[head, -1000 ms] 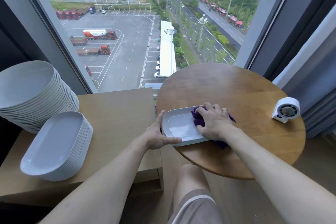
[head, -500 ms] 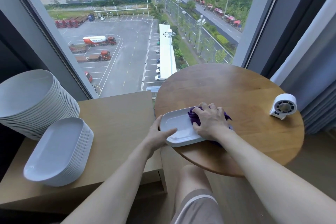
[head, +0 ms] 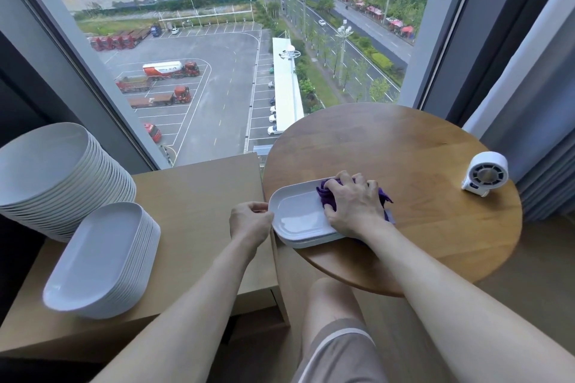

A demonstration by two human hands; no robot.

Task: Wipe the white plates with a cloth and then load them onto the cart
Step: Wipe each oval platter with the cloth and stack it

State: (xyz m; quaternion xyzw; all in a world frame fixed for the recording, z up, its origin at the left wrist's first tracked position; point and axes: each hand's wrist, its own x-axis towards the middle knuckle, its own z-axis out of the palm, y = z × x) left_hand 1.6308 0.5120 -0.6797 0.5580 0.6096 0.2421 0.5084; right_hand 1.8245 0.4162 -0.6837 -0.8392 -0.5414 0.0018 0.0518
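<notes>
Purple cloth (head: 326,199) mostly hidden under right hand (head: 353,207) on white plate (head: 295,214).

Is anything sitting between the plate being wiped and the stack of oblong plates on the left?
Nothing visible. Only the left hand, gripping the plate by its rim, and bare counter lie before the oblong stack.

Right hand (head: 354,207): presses purple cloth (head: 325,197) into oblong white plate (head: 295,214)
Left hand (head: 250,222): pinches the plate's left rim
Bench (head: 420,165): round, wooden
</notes>
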